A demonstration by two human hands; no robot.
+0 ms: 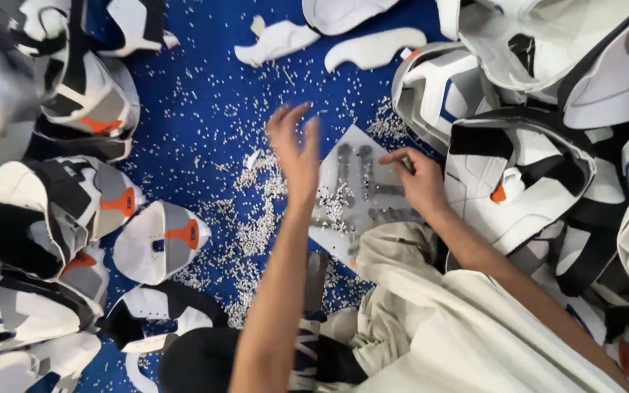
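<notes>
Sorting tiny white pellets (pixel 256 229) beside a pale flat board (pixel 358 193) on blue cloth (pixel 198 109).

Stitched shoe uppers (pixel 518 175), white with grey, black and orange panels (soft, curved shells), crowd both sides, leaving only the middle strip open. Left hand (pixel 296 149) hovers blurred over the pellets, fingers spread and released. Right hand (pixel 416 178) rests at the board's right edge, fingertips pinched together; what they hold I cannot tell.
</notes>
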